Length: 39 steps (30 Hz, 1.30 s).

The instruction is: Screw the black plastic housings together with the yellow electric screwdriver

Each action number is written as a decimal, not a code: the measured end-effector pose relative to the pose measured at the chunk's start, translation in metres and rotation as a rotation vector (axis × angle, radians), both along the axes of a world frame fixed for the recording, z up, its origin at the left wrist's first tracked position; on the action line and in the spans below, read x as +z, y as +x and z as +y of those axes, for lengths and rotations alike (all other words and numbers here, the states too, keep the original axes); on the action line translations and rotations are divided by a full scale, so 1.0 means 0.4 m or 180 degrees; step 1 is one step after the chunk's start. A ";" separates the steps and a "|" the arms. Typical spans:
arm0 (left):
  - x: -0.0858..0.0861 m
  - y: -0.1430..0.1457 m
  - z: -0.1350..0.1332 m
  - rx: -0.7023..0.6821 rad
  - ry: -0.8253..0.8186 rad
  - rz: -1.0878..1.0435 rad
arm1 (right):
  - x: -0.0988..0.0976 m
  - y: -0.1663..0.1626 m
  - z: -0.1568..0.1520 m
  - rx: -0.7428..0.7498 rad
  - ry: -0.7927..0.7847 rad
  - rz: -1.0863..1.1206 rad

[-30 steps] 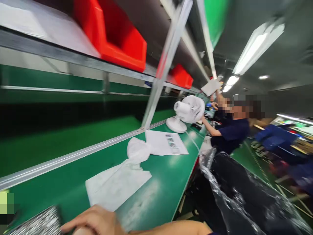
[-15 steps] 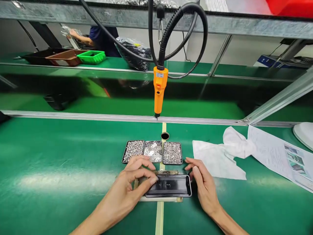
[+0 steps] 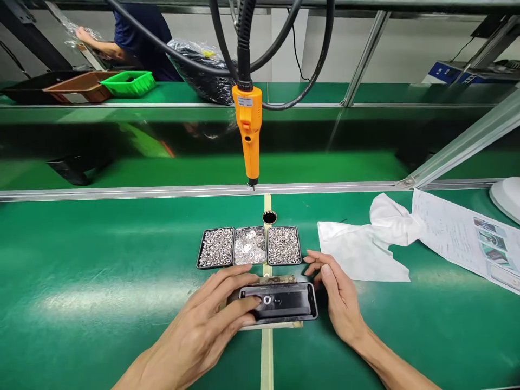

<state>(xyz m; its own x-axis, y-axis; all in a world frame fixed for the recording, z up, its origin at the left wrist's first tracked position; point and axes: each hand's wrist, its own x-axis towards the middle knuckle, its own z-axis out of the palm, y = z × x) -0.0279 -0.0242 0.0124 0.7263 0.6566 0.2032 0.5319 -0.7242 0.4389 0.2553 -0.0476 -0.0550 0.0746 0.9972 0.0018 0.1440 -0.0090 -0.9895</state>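
Note:
A black rectangular plastic part (image 3: pixel 284 304) with a small metal ring at its centre lies on a flat jig on the green bench. My left hand (image 3: pixel 211 322) rests on the part's left end, fingers over its top. My right hand (image 3: pixel 339 300) touches its right end with the fingers spread. Just beyond the part stand three small black trays (image 3: pixel 249 246) filled with several silvery screws and washers. An orange electric screwdriver (image 3: pixel 248 135) hangs on a black cable above the trays, tip pointing down.
A white cloth (image 3: pixel 374 246) and a printed paper sheet (image 3: pixel 459 233) lie to the right, beside a white fan base (image 3: pixel 507 197). A metal rail (image 3: pixel 122 191) runs across behind the trays. Across the far bench, another person works near a green basket (image 3: pixel 128 84).
My view swung from the bench's right end to straight down at the part. Over the last half second my left fingers slid further onto the part; the right hand stayed at its end.

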 end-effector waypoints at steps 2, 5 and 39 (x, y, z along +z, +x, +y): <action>-0.011 -0.016 0.000 -0.0138 0.0104 0.0083 | 0.003 -0.002 0.003 0.0002 -0.0009 -0.0010; -0.020 -0.024 0.006 -0.0304 0.0245 0.0193 | 0.006 -0.003 0.007 -0.0014 -0.0004 -0.0038; -0.134 -0.106 0.158 0.2043 0.0350 -0.0020 | 0.247 -0.130 0.386 -0.0172 0.1481 -0.1099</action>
